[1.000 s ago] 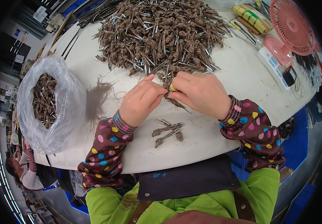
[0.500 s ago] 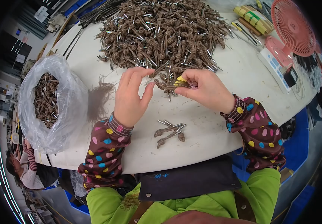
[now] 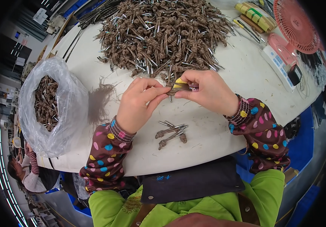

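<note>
Thumb and fingertips of my left hand pinch a brown knotted cord with a metal tip, mostly covered by the fingers. My right hand is closed around small thread snips with a yellow part, their blades at the cord beside the left fingertips. Just beyond both hands lies a big heap of brown knotted cords with shiny metal tips. On the white table, nearer to me, a few loose knotted cords lie together.
A clear plastic bag holding more knotted cords stands at the left, with brown fibre scraps beside it. At the right are a pink fan, a white power strip and a yellow-wrapped bundle. Another person sits far left.
My left hand has moved right, and its spread fingers have closed on the cord by the snips. The right hand stays nearly in place.
</note>
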{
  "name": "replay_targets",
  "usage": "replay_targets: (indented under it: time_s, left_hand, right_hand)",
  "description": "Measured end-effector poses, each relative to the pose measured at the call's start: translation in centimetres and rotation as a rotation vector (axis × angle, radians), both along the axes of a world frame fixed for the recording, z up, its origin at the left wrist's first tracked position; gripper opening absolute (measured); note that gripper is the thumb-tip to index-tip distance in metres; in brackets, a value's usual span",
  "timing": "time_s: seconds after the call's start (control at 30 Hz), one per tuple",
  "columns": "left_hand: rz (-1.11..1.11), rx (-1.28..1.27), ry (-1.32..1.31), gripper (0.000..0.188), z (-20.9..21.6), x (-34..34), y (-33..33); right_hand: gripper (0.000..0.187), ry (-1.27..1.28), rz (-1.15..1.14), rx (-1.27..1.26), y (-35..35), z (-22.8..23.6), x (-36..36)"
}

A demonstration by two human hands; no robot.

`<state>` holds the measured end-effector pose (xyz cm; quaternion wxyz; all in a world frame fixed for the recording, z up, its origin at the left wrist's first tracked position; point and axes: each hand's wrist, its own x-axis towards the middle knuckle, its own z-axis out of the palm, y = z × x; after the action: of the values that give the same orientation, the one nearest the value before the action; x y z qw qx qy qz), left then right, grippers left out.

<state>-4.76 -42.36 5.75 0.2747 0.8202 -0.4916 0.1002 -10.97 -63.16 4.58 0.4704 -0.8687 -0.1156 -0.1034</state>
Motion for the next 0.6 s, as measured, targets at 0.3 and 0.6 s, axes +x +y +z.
replay_targets:
  time_s: [0.3, 0.6]
  left_hand:
    - [-0.141, -0.079, 0.494, 0.007, -0.2, -0.2, 0.7]
    - [-0.34, -0.42, 1.363, 0.009, -1.5, -1.0, -0.4]
  right_hand:
    - [0.02, 0.246, 0.189, 0.337, -1.1, 0.4, 0.7]
    - [0.036, 0.185, 0.253, 0.417, -0.9, -0.1, 0.9]
